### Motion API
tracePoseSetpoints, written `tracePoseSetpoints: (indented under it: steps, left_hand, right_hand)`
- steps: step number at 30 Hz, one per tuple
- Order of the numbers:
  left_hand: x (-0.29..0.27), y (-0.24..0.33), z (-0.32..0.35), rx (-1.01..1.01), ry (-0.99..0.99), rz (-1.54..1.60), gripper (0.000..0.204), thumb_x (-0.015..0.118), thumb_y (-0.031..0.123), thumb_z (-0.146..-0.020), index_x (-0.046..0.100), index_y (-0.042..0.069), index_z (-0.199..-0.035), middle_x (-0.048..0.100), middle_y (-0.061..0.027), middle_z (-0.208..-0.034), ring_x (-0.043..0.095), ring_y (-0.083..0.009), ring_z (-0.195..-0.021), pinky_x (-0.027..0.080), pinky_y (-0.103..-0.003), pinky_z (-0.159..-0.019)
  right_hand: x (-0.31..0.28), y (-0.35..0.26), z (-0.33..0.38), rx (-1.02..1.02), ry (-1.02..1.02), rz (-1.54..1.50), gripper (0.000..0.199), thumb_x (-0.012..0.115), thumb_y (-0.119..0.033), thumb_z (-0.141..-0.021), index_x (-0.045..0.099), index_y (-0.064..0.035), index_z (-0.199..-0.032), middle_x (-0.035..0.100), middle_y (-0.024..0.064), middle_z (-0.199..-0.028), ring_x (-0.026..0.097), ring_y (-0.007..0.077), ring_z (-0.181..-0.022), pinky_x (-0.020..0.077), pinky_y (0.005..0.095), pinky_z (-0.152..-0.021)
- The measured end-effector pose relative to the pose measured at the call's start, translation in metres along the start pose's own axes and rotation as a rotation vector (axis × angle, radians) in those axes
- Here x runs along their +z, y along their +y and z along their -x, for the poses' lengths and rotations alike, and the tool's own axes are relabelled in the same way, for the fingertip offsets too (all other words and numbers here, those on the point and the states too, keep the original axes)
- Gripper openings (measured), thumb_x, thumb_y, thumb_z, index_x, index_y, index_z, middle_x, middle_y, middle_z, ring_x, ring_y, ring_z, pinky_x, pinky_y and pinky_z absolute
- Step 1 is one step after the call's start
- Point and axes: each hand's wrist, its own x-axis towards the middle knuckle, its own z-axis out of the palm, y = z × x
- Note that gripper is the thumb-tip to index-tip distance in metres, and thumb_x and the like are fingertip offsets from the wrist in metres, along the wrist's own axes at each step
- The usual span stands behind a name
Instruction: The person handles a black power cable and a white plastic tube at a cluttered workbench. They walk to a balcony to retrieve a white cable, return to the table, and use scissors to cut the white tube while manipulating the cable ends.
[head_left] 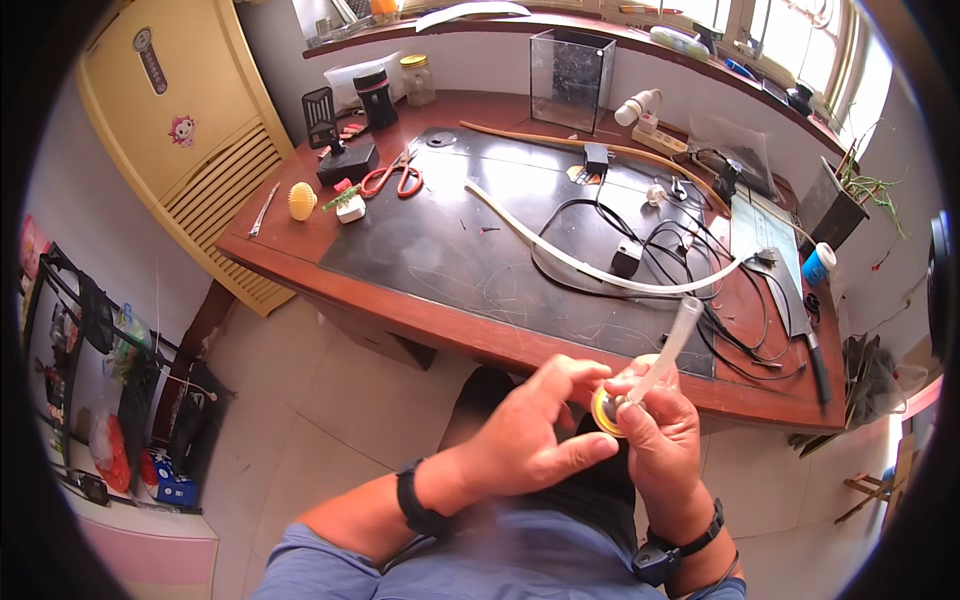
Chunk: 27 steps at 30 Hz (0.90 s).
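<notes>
Close in front of me, past the table's near edge, my right hand (665, 430) is closed around the lower end of a short translucent tube (678, 340). The tube slants up and to the right. At its base the same hand pinches a small round piece with a yellow rim (603, 410) and a greyish middle; its exact kind is unclear. My left hand (535, 425) comes in from the left, thumb and fingers apart on either side of the round piece. Whether its fingertips touch the rim cannot be made out.
The reddish-brown desk (370, 295) carries red-handled scissors (395, 178), a long pale hose (590, 268), tangled black cables (640, 225) and a knife with a black handle (818, 368). Behind stand a glass tank (570, 80), a yellow-lidded jar (418, 80) and a power strip (660, 138).
</notes>
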Motion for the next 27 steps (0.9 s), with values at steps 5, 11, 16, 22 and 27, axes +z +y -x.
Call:
tracePoseSetpoints:
  steps: [5,11,16,22,27]
  left_hand:
    - [0.022,-0.010,0.000,0.104,0.087,0.064,0.075,0.072,0.038,-0.101,0.032,0.001,-0.153,0.058,-0.0181,-0.138,0.063,-0.0249,-0.117,0.050,-0.038,-0.101]
    - [0.023,-0.013,0.003,0.134,0.073,0.069,0.067,0.065,0.033,-0.106,0.031,0.002,-0.154,0.061,-0.0158,-0.134,0.063,-0.0214,-0.116,0.049,-0.038,-0.103]
    - [0.027,-0.005,0.006,-0.106,0.091,0.410,0.054,0.067,0.025,-0.106,0.039,0.002,-0.145,0.066,-0.0094,-0.115,0.067,-0.0138,-0.095,0.056,-0.030,-0.085]
    - [0.027,-0.011,0.001,-0.046,0.045,0.187,0.062,0.079,0.032,-0.098,0.040,0.002,-0.135,0.070,-0.0119,-0.110,0.071,-0.0188,-0.098,0.057,-0.033,-0.087]
    - [0.030,-0.010,0.000,-0.048,0.093,-0.081,0.062,0.080,0.036,-0.095,0.042,0.001,-0.129,0.073,-0.0157,-0.096,0.076,-0.0252,-0.085,0.059,-0.036,-0.075]
  right_hand:
    - [0.008,0.020,0.002,-0.096,0.054,-0.066,0.020,0.076,-0.006,-0.096,0.075,-0.0028,-0.116,0.062,0.0080,-0.126,0.059,0.0181,-0.116,0.0482,0.0338,-0.100]
    - [0.009,0.023,0.004,-0.044,0.053,-0.105,0.018,0.078,-0.007,-0.095,0.074,-0.0030,-0.112,0.065,0.0077,-0.119,0.062,0.0165,-0.108,0.0500,0.0317,-0.095]
    - [0.002,0.012,-0.008,-0.205,0.071,0.191,0.010,0.079,-0.006,-0.092,0.075,-0.0032,-0.100,0.067,0.0097,-0.108,0.063,0.0186,-0.102,0.0495,0.0334,-0.092]
    - [-0.002,0.031,0.002,-0.149,0.087,0.068,0.003,0.073,-0.006,-0.099,0.074,-0.0033,-0.099,0.065,0.0056,-0.103,0.062,0.0149,-0.094,0.0487,0.0290,-0.086]
    - [0.004,0.039,0.006,-0.104,0.137,-0.061,0.006,0.069,-0.005,-0.102,0.073,-0.0011,-0.105,0.065,0.0047,-0.103,0.061,0.0124,-0.092,0.0493,0.0266,-0.083]
